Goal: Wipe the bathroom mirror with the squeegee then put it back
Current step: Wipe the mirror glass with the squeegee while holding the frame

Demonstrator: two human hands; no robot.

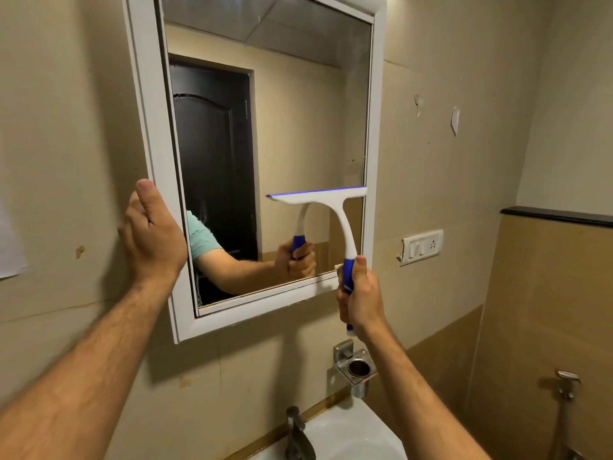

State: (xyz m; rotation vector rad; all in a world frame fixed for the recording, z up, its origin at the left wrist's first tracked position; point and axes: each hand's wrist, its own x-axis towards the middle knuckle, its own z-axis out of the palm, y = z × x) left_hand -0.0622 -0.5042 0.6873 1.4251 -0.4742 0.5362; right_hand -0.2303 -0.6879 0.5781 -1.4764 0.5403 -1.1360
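The squeegee [335, 207] has its blade across the lower right of the mirror [298, 127], its end against the frame [374, 127]. A tilted pull downward could lift one end off the glass and streak, or knock the bottom rail. Its blue handle runs past the mirror's bottom right corner into the right hand [360, 293], fingers wrapped round it. The left hand [152, 234] braces the mirror's left edge, its fingers hidden.

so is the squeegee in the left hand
No, the right hand grips the squeegee by its blue handle, while the left hand holds the mirror frame.
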